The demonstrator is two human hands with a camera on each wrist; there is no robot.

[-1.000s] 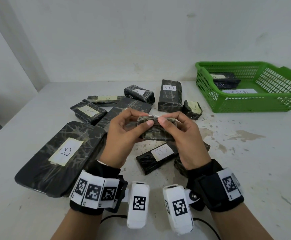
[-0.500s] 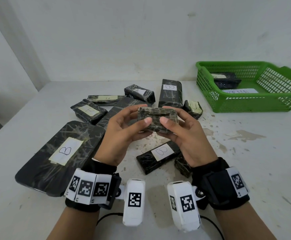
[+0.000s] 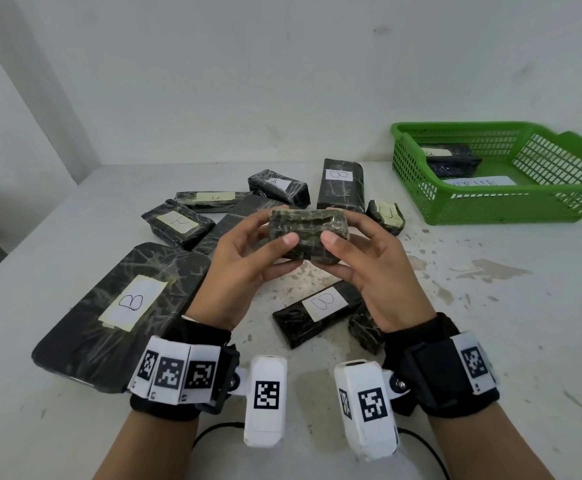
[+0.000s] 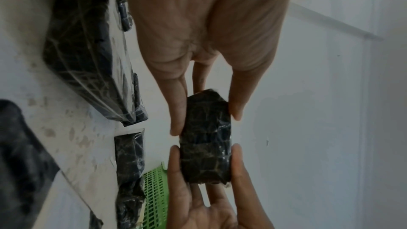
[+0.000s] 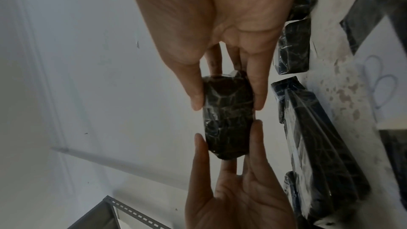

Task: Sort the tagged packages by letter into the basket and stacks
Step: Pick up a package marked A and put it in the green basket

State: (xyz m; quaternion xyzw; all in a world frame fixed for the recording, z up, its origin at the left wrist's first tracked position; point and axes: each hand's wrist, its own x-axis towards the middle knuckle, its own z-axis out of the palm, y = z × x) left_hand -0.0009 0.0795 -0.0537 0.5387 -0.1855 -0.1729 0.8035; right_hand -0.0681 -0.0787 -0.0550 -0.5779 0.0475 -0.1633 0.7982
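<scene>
A small black wrapped package (image 3: 308, 233) is held above the table between both hands, and no tag shows on its visible faces. My left hand (image 3: 248, 258) pinches its left end with thumb and fingers. My right hand (image 3: 365, 261) pinches its right end the same way. The left wrist view shows the package (image 4: 207, 138) with fingertips on both ends, and so does the package (image 5: 229, 116) in the right wrist view. Other tagged black packages lie on the table below, among them a large flat B package (image 3: 123, 313) and a slim B package (image 3: 317, 310).
A green basket (image 3: 490, 206) stands at the back right with a dark package (image 3: 452, 162) and a white label inside. Behind my hands lie an A package (image 3: 177, 223), an upright B package (image 3: 340, 183), and several smaller ones. The stained tabletop (image 3: 490, 306) spreads right.
Both hands have lifted the small package higher and turned it, so a broad wrapped face now faces me. The packages on the table have not moved.
</scene>
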